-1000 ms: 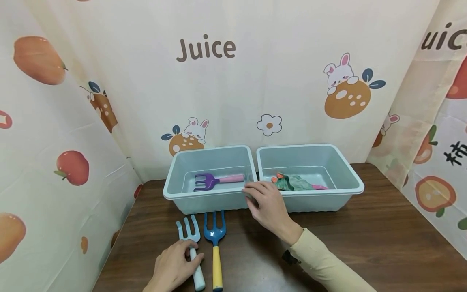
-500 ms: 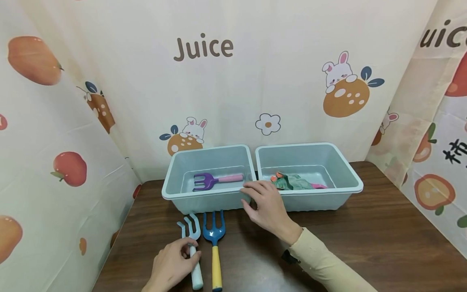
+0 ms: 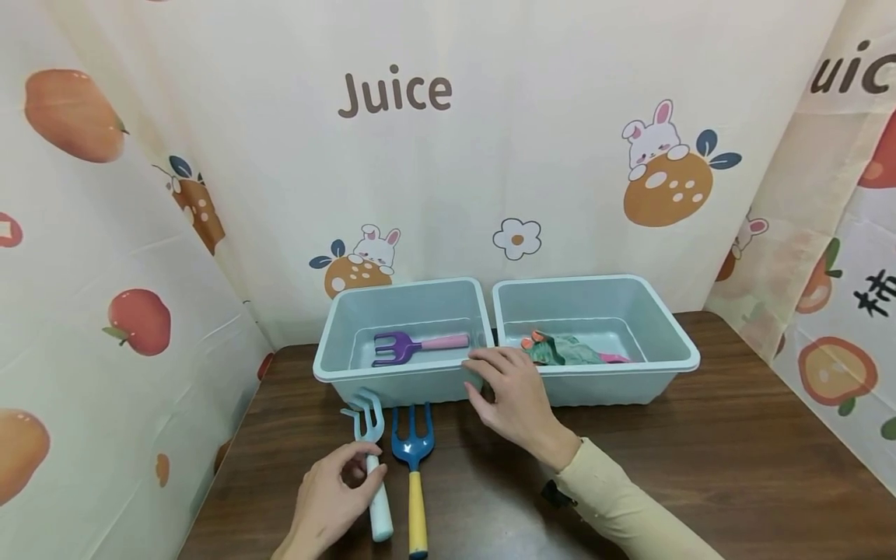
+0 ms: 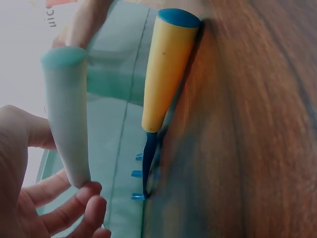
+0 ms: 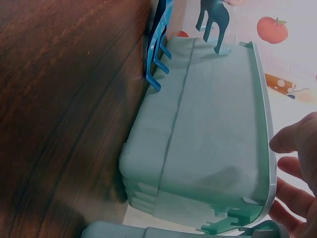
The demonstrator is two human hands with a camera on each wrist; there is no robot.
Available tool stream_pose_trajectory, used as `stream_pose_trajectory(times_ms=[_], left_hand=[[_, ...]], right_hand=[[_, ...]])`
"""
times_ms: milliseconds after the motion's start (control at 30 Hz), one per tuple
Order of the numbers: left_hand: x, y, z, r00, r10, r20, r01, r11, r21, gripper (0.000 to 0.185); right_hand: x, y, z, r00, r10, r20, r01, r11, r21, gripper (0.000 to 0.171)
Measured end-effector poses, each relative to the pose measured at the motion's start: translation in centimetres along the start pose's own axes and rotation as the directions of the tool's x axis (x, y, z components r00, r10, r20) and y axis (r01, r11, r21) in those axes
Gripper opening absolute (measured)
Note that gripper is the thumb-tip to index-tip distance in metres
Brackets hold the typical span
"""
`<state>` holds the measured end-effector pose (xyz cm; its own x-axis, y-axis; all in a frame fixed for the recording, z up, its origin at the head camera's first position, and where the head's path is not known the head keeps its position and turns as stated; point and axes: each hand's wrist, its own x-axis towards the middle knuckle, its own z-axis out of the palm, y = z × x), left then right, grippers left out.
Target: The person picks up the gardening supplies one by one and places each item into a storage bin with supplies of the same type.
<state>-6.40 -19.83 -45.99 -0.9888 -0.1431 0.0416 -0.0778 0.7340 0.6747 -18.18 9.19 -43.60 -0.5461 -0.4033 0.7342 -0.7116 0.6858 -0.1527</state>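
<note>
My left hand (image 3: pixel 329 494) pinches the white handle of a light blue hand fork (image 3: pixel 380 513). Its tines point away from me and overlap the front wall of the left bin (image 3: pixel 402 389); in the left wrist view the handle (image 4: pixel 67 114) is held off the table. Just right of it, a blue hand fork with a yellow handle (image 3: pixel 416 505) lies on the table. My right hand (image 3: pixel 514 400) is at the left bin's front right corner, fingers over the rim, thumb apart in front. Inside that bin lies a purple hand fork with a pink handle (image 3: pixel 399 348).
A second pale blue bin (image 3: pixel 609 386) stands close to the right of the first. It contains a crumpled green thing (image 3: pixel 567 351) with orange tips and a pink end. Printed curtains (image 3: pixel 448 171) hang behind and beside the brown wooden table (image 3: pixel 707 435).
The light blue hand fork has come up off the table, its tines shifting forward toward the left bin with my left hand. My right hand keeps its place at the bin corner.
</note>
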Motion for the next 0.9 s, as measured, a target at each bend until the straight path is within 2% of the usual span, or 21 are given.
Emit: stream_pose_trajectory(times_ms=[167, 400, 900], left_hand=[[0.04, -0.10, 0.31, 0.999, 0.026, 0.038, -0.024, 0.999, -0.046, 0.015], [0.08, -0.04, 0.43, 0.998, 0.039, 0.042, -0.035, 0.994, -0.100, 0.015], [0.08, -0.10, 0.42, 0.998, 0.042, 0.042, -0.037, 0.993, -0.114, 0.014]], right_hand=[[-0.02, -0.03, 0.02, 1.000, -0.002, -0.010, 0.002, 1.000, -0.007, 0.030], [-0.01, -0.01, -0.08, 1.000, -0.011, -0.026, 0.011, 1.000, -0.009, 0.027], [0.06, -0.04, 0.04, 1.000, -0.008, -0.024, 0.008, 1.000, -0.015, 0.027]])
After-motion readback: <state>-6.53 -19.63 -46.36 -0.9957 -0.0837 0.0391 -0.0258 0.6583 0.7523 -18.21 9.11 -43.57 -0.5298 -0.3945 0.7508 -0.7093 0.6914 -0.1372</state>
